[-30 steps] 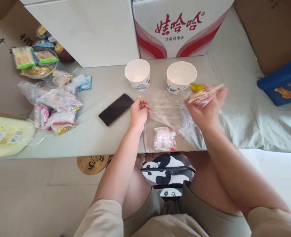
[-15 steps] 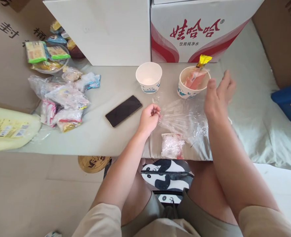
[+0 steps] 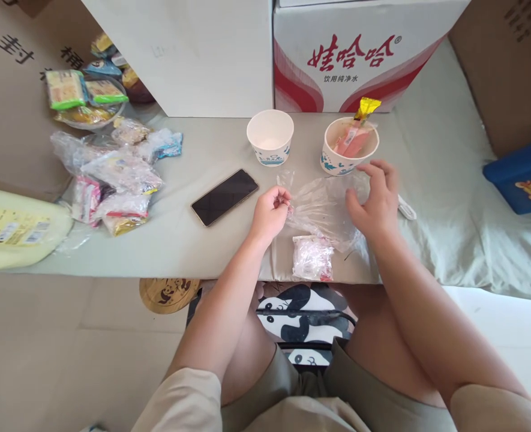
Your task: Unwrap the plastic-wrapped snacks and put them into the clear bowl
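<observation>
My left hand (image 3: 271,211) is closed on the gathered left end of a clear plastic bag (image 3: 317,207) that lies spread on the cloth. Over the bag's right end hovers my right hand (image 3: 375,201), fingers apart and holding nothing. Just beyond it stands a paper bowl (image 3: 337,163) with pink and yellow wrappers (image 3: 353,139) sticking up out of it. A second paper bowl (image 3: 270,139) stands upright to its left. Close to the front edge, below the bag, lies a crumpled clear packet (image 3: 312,258).
A phone (image 3: 224,197) lies left of my left hand. Wrapped snacks (image 3: 121,174) are heaped at the left by a yellow-green jug (image 3: 17,228). White boxes (image 3: 215,60) stand along the back. A blue container (image 3: 521,177) is at the far right, and a small white object (image 3: 407,208) beside my right hand.
My right hand has come down and left, from beside the filled bowl to above the plastic bag's right end. My left hand keeps its hold on the bag.
</observation>
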Tool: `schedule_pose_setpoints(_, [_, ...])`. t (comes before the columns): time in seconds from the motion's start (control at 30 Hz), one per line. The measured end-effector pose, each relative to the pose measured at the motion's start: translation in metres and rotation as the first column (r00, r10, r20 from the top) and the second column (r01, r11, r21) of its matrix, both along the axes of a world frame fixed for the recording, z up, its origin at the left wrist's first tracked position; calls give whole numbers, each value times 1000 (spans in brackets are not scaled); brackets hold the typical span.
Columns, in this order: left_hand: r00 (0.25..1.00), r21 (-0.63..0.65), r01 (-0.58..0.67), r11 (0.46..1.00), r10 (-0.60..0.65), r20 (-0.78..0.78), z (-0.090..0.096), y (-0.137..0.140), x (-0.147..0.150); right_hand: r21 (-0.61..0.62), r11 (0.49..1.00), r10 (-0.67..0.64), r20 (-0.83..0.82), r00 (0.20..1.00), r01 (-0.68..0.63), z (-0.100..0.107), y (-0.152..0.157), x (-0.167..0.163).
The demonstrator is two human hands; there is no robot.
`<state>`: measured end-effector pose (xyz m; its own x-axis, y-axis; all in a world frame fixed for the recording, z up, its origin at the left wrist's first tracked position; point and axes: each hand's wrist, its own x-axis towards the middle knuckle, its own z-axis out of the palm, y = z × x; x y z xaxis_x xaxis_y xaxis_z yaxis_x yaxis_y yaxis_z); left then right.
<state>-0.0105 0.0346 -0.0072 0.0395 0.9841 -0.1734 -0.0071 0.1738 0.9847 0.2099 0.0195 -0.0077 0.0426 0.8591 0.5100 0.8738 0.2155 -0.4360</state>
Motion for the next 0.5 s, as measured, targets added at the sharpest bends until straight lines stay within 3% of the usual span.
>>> schedule_pose_setpoints(0.2, [999, 7, 40, 999, -40, -21, 1, 0, 8, -61, 993, -95, 75, 993, 99, 3, 37, -1])
schedule_pose_setpoints(0.27, [998, -12, 45, 999, -45, -38, 1, 1, 8, -90, 988, -129, 3, 992, 128, 4, 43, -3])
schedule_pose_setpoints(0.33, [998, -27, 46, 999, -47, -42, 0, 2, 6, -104, 981, -180, -205, 962, 161, 7, 46, -5])
schedule_pose_setpoints(0.37, [998, -33, 48, 998, -50, -41, 0, 2, 5, -115, 978, -206, -374, 904, 175, 9, 47, -6])
schedule_pose_setpoints(0.4, [998, -38, 53, 998, -54, -41, 0, 2, 4, -130, 976, -218, -572, 791, 176, 12, 47, -8])
schedule_pose_setpoints(0.47, [997, -41, 67, 997, -69, -44, -2, 2, 3, -146, 984, -174, -900, 400, 98, 19, 49, -10])
schedule_pose_setpoints(0.5, [996, -36, 75, 997, -76, -45, -2, 2, 3, -119, 992, -126, -974, 190, 47, 22, 50, -11])
